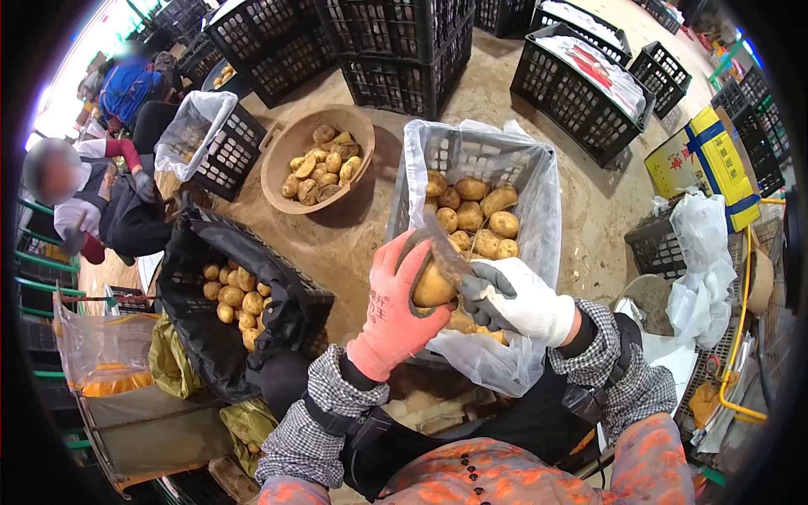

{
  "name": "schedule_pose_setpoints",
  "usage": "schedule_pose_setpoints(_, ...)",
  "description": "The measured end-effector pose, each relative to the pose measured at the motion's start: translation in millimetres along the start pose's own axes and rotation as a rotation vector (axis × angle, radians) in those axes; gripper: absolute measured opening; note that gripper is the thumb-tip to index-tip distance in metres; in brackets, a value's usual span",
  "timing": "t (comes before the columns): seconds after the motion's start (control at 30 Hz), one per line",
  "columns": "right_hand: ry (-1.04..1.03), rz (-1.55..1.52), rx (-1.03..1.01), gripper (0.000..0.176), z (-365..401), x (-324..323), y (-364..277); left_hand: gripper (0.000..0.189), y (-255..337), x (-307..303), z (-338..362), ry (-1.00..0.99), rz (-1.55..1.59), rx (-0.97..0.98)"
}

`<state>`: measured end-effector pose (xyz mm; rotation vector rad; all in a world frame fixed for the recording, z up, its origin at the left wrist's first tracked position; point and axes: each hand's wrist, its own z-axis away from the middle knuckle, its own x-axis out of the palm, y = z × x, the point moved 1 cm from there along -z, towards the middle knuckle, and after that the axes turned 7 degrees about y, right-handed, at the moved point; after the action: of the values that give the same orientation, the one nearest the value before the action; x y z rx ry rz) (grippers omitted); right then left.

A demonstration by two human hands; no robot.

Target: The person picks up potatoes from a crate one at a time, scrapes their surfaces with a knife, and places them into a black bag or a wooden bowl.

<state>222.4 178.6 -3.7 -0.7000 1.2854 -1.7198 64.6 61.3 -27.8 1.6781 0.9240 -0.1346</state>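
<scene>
A potato (433, 284) is held in my left hand (396, 305), which wears a pink glove with grey fingers. My right hand (520, 300), in a white and grey glove, is closed on the handle end of a broad, stained blade (444, 246). The blade lies against the potato's upper right side. Both hands are over the near part of a crate lined with clear plastic (540, 237), where several potatoes (472, 212) lie. The handle itself is mostly hidden by my right fingers.
A brown basin (278, 187) of potatoes stands beyond the black-lined crate (194, 252) on the left. Stacked black crates (402, 80) stand ahead. A person (118, 194) sits at the far left. A yellow box (715, 168) and a plastic bag (700, 261) are at the right.
</scene>
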Motion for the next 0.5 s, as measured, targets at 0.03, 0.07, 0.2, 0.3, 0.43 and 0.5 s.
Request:
schedule_pose_setpoints(0.03,0.002,-0.001,-0.008,0.037,0,4,-2,0.088,0,1,0,0.021,-0.031,0.019)
schedule_pose_setpoints(0.07,0.094,-0.196,0.096,0.036,1,9,-4,0.088,1,1,-3,0.024,-0.035,0.027)
schedule_pose_setpoints(0.2,0.223,-0.390,0.172,0.034,-1,9,-14,0.090,8,3,-7,0.110,-0.061,0.069)
schedule_pose_setpoints(0.3,0.209,-0.414,0.086,0.037,0,6,-9,0.088,12,1,-8,0.137,-0.141,0.147)
schedule_pose_setpoints(0.43,0.217,-0.344,0.141,0.041,1,3,-17,0.089,12,-2,-6,0.119,-0.333,0.294)
schedule_pose_setpoints(0.5,0.209,-0.343,0.145,0.042,1,1,-16,0.089,12,-5,-6,0.076,-0.370,0.336)
